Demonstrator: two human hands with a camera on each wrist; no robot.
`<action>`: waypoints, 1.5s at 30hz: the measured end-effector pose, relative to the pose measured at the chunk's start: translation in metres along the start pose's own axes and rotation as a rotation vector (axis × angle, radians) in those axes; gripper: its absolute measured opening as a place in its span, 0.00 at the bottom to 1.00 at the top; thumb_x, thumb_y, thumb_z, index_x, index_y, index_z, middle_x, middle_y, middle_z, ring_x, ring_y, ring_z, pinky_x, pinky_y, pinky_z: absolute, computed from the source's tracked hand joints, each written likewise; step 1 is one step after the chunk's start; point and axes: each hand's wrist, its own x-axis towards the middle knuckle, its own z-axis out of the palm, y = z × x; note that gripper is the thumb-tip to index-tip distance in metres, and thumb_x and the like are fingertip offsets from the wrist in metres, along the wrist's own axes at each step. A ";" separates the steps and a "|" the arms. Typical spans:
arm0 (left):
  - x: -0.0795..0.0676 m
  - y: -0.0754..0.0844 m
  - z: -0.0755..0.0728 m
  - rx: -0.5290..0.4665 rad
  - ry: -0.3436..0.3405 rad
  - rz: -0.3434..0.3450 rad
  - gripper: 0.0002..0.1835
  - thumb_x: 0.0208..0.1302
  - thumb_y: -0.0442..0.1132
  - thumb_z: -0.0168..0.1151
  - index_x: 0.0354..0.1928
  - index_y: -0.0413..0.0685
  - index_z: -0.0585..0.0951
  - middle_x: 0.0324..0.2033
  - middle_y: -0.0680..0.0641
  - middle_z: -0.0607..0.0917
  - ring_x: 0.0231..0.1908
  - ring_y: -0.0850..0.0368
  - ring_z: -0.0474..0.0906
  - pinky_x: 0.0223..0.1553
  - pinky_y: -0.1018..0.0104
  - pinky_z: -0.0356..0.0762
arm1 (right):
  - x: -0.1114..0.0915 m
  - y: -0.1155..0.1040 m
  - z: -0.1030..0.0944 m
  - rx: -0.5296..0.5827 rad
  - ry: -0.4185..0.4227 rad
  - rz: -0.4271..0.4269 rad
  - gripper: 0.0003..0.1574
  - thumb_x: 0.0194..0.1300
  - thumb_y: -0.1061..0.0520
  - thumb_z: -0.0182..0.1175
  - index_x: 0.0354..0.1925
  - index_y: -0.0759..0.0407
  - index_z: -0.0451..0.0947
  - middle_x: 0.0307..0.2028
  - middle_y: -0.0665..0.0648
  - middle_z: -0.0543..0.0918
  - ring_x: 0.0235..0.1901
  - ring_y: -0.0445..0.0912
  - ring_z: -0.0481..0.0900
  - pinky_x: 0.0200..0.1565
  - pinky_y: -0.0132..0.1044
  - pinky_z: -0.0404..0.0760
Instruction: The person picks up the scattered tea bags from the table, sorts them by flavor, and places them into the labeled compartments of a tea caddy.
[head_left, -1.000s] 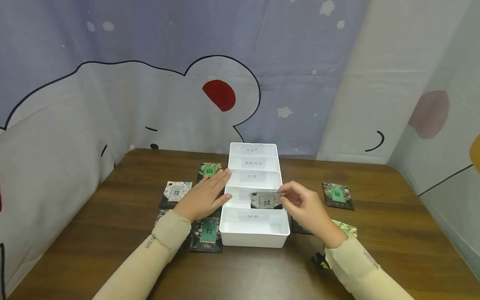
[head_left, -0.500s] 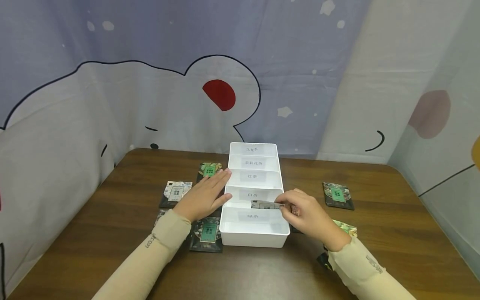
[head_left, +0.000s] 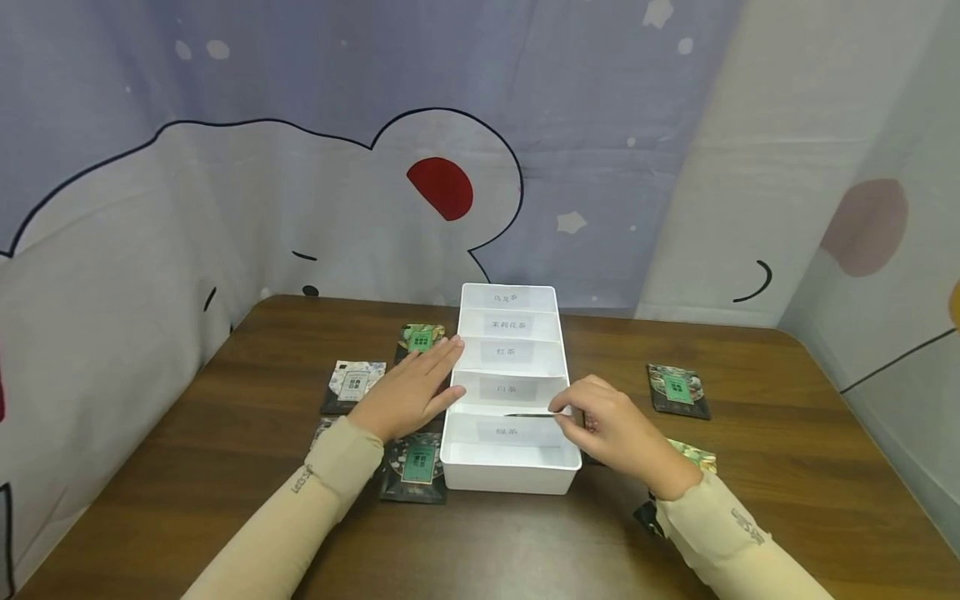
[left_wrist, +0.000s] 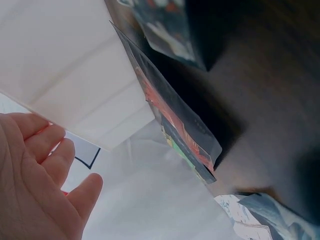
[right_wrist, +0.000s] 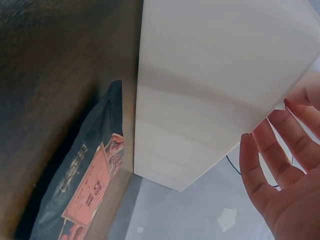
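Observation:
A long white box [head_left: 510,479] with several labelled compartments stands in the middle of the table. My right hand [head_left: 611,425], at its right rim, pinches the corner of a tea packet [head_left: 525,415] between thumb and fingers. Only the packet's thin top edge shows at the divider between the two nearest compartments; its body is hidden inside. My left hand [head_left: 408,392] lies with straight fingers along the left rim, holding nothing. The left wrist view shows its fingertips at the box wall [left_wrist: 75,65].
Left of the box lie more tea packets: a white one [head_left: 356,385], a green one [head_left: 420,337] and a dark one [head_left: 415,471]. Another dark packet [head_left: 678,390] is at the right. A red-labelled packet [right_wrist: 90,185] lies beside the box's right wall.
My right hand has lowered the tea packet from above the divider until only its top edge shows. The left hand has stayed at the left rim.

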 end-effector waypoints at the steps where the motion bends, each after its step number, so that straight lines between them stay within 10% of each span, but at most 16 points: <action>1: 0.000 0.000 0.000 0.000 -0.001 -0.001 0.39 0.78 0.61 0.42 0.81 0.48 0.51 0.79 0.49 0.53 0.78 0.51 0.47 0.77 0.48 0.46 | 0.000 0.000 -0.001 -0.003 0.000 0.004 0.14 0.54 0.71 0.69 0.37 0.57 0.82 0.28 0.45 0.78 0.29 0.45 0.73 0.32 0.22 0.69; 13: 0.000 0.002 -0.003 0.016 0.000 -0.005 0.39 0.78 0.61 0.43 0.81 0.47 0.52 0.79 0.48 0.53 0.78 0.50 0.48 0.76 0.46 0.47 | -0.004 -0.003 -0.020 -0.005 0.032 0.152 0.12 0.60 0.71 0.67 0.40 0.58 0.84 0.39 0.48 0.86 0.38 0.40 0.82 0.39 0.42 0.87; 26: 0.000 0.003 -0.004 0.015 -0.009 -0.017 0.40 0.78 0.61 0.43 0.81 0.47 0.51 0.79 0.48 0.53 0.78 0.51 0.47 0.76 0.47 0.47 | -0.018 0.012 -0.040 -0.048 -0.084 0.432 0.14 0.65 0.66 0.66 0.49 0.62 0.82 0.44 0.56 0.85 0.38 0.47 0.85 0.43 0.45 0.86; 45: -0.001 0.004 -0.004 0.009 -0.006 -0.014 0.40 0.78 0.61 0.43 0.81 0.47 0.51 0.79 0.48 0.53 0.78 0.50 0.47 0.76 0.47 0.47 | -0.041 0.038 -0.046 -0.085 -0.280 0.612 0.29 0.62 0.58 0.72 0.58 0.68 0.78 0.53 0.67 0.80 0.50 0.61 0.80 0.50 0.59 0.81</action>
